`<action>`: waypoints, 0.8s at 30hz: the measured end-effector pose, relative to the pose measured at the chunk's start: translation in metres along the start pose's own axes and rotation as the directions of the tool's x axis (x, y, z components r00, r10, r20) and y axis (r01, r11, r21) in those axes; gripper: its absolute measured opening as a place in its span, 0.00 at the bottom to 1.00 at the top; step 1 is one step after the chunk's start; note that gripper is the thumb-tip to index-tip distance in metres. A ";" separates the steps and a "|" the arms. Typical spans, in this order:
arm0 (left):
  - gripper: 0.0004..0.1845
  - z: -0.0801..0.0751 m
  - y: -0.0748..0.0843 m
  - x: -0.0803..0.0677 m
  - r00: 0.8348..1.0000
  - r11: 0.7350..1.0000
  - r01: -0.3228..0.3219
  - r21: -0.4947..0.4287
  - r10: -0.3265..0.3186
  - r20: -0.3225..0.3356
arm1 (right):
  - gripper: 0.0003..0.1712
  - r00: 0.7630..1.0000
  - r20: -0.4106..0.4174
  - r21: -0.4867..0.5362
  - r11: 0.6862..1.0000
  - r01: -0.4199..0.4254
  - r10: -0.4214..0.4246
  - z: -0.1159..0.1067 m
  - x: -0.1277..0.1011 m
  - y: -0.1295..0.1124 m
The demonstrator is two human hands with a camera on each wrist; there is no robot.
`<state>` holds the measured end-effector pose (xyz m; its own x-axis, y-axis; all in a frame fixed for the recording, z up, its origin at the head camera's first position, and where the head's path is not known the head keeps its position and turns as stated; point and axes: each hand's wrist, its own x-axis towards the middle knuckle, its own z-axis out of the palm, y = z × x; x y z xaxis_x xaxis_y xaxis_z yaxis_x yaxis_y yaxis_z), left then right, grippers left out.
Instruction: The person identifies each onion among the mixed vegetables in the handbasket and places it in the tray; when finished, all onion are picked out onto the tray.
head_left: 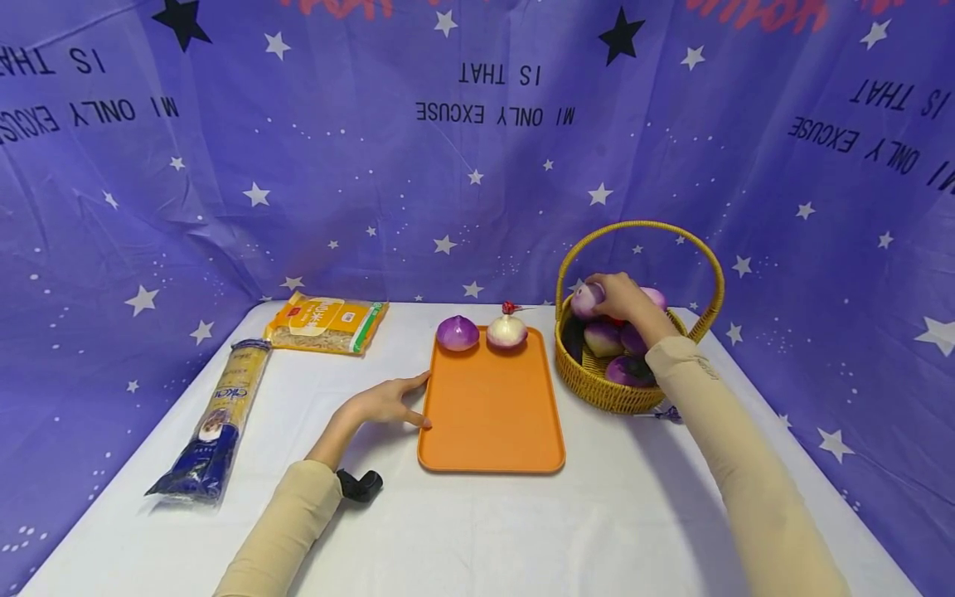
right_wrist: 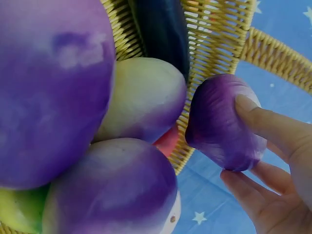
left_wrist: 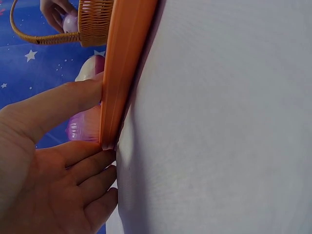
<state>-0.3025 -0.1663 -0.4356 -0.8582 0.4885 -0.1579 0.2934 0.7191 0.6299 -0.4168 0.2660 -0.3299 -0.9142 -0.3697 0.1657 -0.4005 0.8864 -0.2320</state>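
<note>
1. the right grip [head_left: 623, 296] has a purple-and-white onion [right_wrist: 224, 124], thumb on one side and fingers bent round the other, parted about as wide as the onion. it hangs by the far left rim of the wicker basket [head_left: 608, 398].
2. the left grip [head_left: 384, 404] holds nothing: thumb and fingers are spread wide, tips touching the left edge of the orange tray [head_left: 492, 406].
3. set on the tray's far end, side by side: a purple onion [head_left: 458, 333] and a pale onion [head_left: 506, 332].
4. the work looks partway along, i judge: two onions are on the tray, and the held one is not yet set down.
5. inside the basket lie more purple-and-white vegetables [right_wrist: 114, 187] and a dark eggplant [right_wrist: 161, 39]; the full count is hidden.
6. farther left on the counter [head_left: 477, 531], a blue-ended noodle packet [head_left: 216, 423] and a yellow bag [head_left: 326, 325] appear uninvolved.
</note>
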 end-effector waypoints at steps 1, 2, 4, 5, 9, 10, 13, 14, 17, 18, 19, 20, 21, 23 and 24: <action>0.54 0.000 0.000 0.000 1.000 1.000 0.001 0.004 -0.001 0.000 | 0.31 1.000 -0.006 0.006 1.000 0.011 -0.011 -0.001 -0.002 -0.001; 0.54 0.000 -0.001 0.000 1.000 1.000 0.000 0.007 0.000 0.001 | 0.31 1.000 -0.013 0.023 0.999 0.023 -0.023 -0.002 -0.005 -0.002; 0.54 0.000 -0.001 0.001 1.000 1.000 -0.003 0.010 0.003 0.002 | 0.29 0.999 -0.028 0.054 0.998 0.041 -0.039 -0.004 -0.012 -0.004; 0.54 0.000 -0.002 0.001 1.000 1.000 -0.003 0.008 0.003 0.003 | 0.29 0.998 -0.034 0.073 0.996 0.050 -0.047 -0.005 -0.015 -0.005; 0.54 0.001 -0.003 0.001 1.000 1.000 0.000 0.008 0.000 0.005 | 0.29 0.993 -0.062 0.096 0.990 0.102 -0.096 -0.009 -0.030 -0.011; 0.54 0.001 -0.004 0.001 1.000 1.000 0.001 0.008 -0.001 0.005 | 0.30 0.991 -0.066 0.092 0.989 0.118 -0.112 -0.011 -0.034 -0.013; 0.54 0.001 -0.004 0.000 1.000 1.000 0.005 0.011 -0.005 0.007 | 0.33 0.985 -0.081 0.079 0.984 0.158 -0.151 -0.014 -0.046 -0.021; 0.54 0.001 -0.004 0.000 1.000 1.000 0.001 0.015 -0.001 0.007 | 0.34 0.983 -0.086 0.077 0.983 0.167 -0.160 -0.015 -0.051 -0.024; 0.54 0.001 -0.004 0.001 1.000 1.000 -0.004 0.021 0.004 0.006 | 0.35 0.978 -0.110 0.083 0.979 0.184 -0.174 -0.016 -0.064 -0.032; 0.54 0.000 -0.004 0.001 1.000 1.000 -0.005 0.021 0.005 0.006 | 0.35 0.976 -0.122 0.088 0.978 0.190 -0.178 -0.016 -0.069 -0.035; 0.54 0.000 -0.003 0.001 1.000 1.000 -0.005 0.021 0.005 0.008 | 0.36 0.973 -0.135 0.093 0.976 0.198 -0.185 -0.016 -0.073 -0.037; 0.54 0.000 -0.003 0.001 1.000 1.000 -0.009 0.021 0.009 0.007 | 0.36 0.970 -0.151 0.099 0.973 0.207 -0.191 -0.016 -0.076 -0.040; 0.54 0.000 -0.003 0.001 1.000 1.000 -0.007 0.017 0.007 0.007 | 0.36 0.966 -0.167 0.108 0.970 0.217 -0.198 -0.015 -0.080 -0.043; 0.54 0.000 -0.003 0.001 1.000 1.000 -0.005 0.014 0.005 0.005 | 0.37 0.957 -0.193 0.122 0.963 0.241 -0.215 -0.012 -0.086 -0.048; 0.54 0.001 -0.003 0.001 1.000 1.000 -0.004 0.013 0.004 0.004 | 0.37 0.953 -0.207 0.132 0.959 0.252 -0.222 -0.009 -0.089 -0.051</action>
<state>-0.3036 -0.1681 -0.4382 -0.8552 0.4933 -0.1589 0.3021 0.7236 0.6206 -0.3147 0.2563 -0.3240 -0.7695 -0.4916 0.4076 -0.6225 0.7198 -0.3071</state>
